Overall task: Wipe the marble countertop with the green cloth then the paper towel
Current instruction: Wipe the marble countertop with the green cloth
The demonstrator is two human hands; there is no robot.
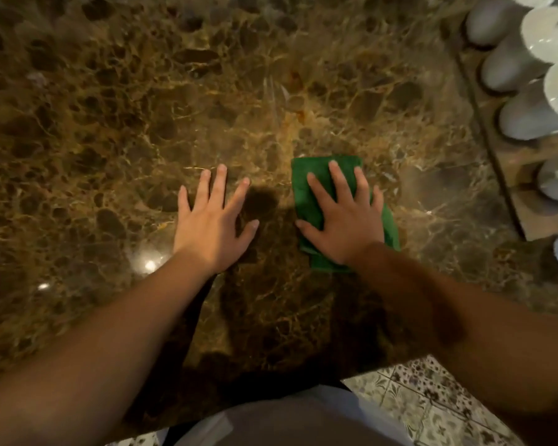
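Note:
A brown marble countertop (142, 107) with pale veins fills most of the view. The folded green cloth (306, 194) lies flat on it, a little right of centre. My right hand (345, 217) presses down on the cloth with fingers spread, covering most of it. To the left of the cloth, my left hand (213, 217) rests flat on the bare marble, fingers apart and holding nothing. No paper towel is in view.
A row of white and grey cups or glasses (512, 69) stands on a raised marble ledge (509, 175) along the right side. The counter's near edge runs across the bottom, with patterned floor tiles (432, 400) below it.

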